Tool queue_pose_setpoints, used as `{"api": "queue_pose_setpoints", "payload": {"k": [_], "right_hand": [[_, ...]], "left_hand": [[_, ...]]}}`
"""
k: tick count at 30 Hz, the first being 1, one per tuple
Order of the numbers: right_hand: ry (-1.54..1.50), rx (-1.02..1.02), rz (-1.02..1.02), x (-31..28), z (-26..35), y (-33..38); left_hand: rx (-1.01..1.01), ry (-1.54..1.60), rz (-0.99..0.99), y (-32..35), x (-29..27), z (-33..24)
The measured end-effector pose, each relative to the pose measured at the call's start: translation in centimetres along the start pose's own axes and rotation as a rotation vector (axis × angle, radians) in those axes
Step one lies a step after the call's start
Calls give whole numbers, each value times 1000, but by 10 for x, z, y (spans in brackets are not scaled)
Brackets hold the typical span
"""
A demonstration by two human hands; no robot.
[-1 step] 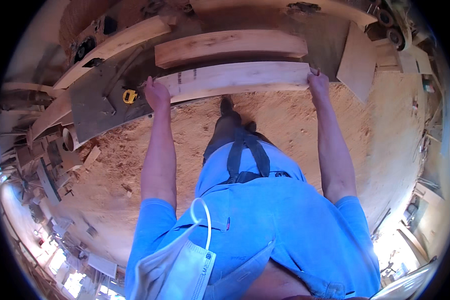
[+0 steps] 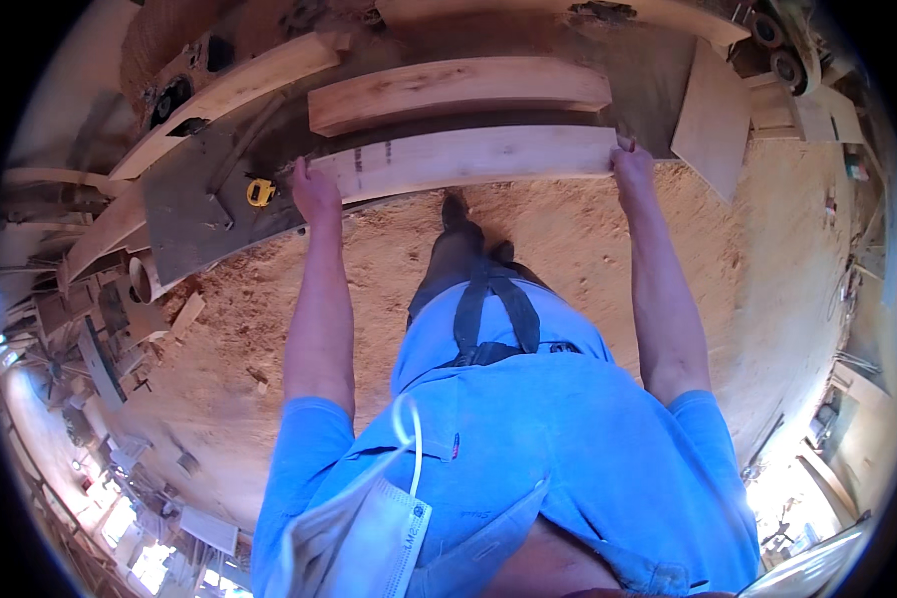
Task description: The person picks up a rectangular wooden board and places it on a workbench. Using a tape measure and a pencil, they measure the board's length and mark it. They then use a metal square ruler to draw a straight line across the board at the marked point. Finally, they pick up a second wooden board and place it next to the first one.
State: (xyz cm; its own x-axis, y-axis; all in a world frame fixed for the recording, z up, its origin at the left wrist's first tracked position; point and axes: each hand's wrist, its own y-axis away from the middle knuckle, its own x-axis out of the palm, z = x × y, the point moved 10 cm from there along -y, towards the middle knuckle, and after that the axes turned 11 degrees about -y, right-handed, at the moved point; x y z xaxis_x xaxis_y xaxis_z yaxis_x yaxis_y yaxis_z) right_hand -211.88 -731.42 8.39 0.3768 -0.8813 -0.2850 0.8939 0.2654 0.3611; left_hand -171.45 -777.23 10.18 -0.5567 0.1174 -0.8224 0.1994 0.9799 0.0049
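Note:
A long pale wooden plank (image 2: 478, 157) lies across the near edge of a dark worktable, with dark marks near its left end. My left hand (image 2: 315, 191) is closed round that left end. At the opposite end, my right hand (image 2: 632, 167) grips the plank with the thumb up. The undersides of both hands' grips are hidden. Just beyond lies a second thick board (image 2: 458, 92), reddish and roughly parallel, apart from my hands. A yellow tape measure (image 2: 260, 192) rests on the table to the left of my left hand.
The dark tabletop (image 2: 184, 224) shows at the left, with a long timber (image 2: 229, 98) along its far side. A flat wooden panel (image 2: 713, 125) leans out past the right end. Sawdust (image 2: 568, 234) covers the floor; a wood offcut (image 2: 187, 314) lies there. Machine wheels (image 2: 787, 72) stand far right.
Both hands keep hold of the plank, which has barely shifted. The whole view has moved very slightly, and the hanging mask has swung a little.

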Motion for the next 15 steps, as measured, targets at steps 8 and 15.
{"api": "queue_pose_setpoints", "payload": {"k": [8,15], "right_hand": [[-414,-122,52,9,-17,19],[-479,-36,77,9,-27,23]], "left_hand": [[-15,208,96,10,8,26],[26,159,20,2,9,31]]}}
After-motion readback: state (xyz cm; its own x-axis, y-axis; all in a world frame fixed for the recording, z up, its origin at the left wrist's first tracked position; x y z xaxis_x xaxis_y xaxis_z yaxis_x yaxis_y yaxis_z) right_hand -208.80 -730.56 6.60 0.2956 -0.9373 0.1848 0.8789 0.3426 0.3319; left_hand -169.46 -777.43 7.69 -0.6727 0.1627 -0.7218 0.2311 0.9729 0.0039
